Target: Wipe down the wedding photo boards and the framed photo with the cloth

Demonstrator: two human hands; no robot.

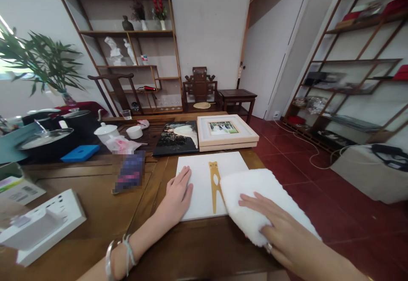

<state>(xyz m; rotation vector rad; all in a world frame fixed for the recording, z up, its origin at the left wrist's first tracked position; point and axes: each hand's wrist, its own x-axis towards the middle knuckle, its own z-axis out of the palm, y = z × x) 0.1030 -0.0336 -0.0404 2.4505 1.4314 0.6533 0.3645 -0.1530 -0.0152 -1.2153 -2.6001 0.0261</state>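
A white flat board [204, 174] lies face down on the wooden table [95, 196] with a gold stand piece [214, 183] on its back. My left hand [177, 196] rests flat on the board's left edge, fingers stretched out. My right hand [274, 225] lies flat on a white fluffy cloth [255, 196] that covers the board's right side, fingers extended and pressing the cloth down.
Behind the board lie a dark photo print [177, 138] and a white framed picture [226, 131]. A white box [44, 225] sits at the left, with a blue pad [79, 152], tea ware [106, 132] and pots beyond. Shelves line the walls; red floor lies to the right.
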